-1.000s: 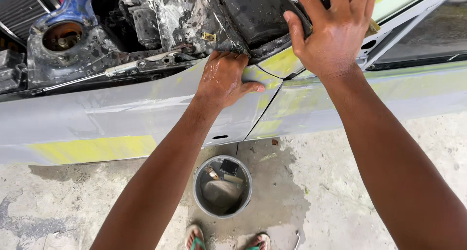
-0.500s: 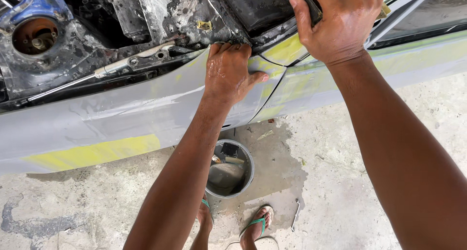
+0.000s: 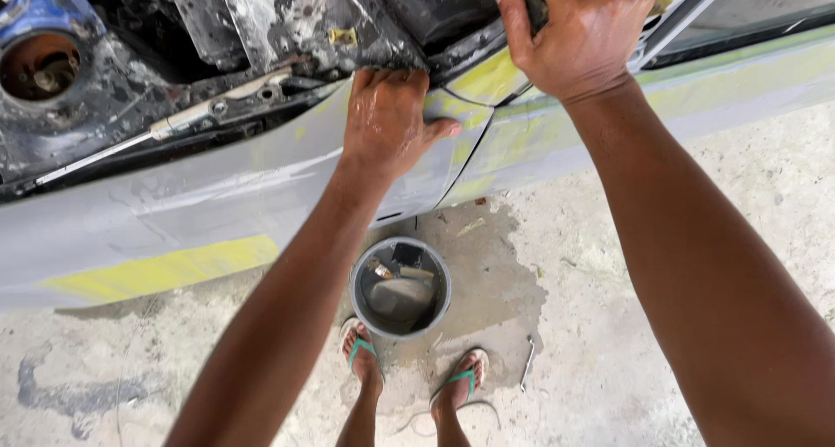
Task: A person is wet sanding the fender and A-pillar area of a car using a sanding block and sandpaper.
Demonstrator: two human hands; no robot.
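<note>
The grey fender panel [image 3: 217,212] looks sanded over most of its face, with patches of yellow filler left bare near its lower left and around the seam by the door; judging by the wet sheen, the stretch near the top edge is the part in hand. The left hand [image 3: 387,121] lies flat on the panel, wet, fingers pressed together and curled over the upper rim. The right hand [image 3: 578,34] grips a dark block at the far edge, fingers wrapped around it. On the floor, between panel and feet: one bucket [image 3: 400,286] of water, two sandals, one small metal tool [image 3: 527,363].
</note>
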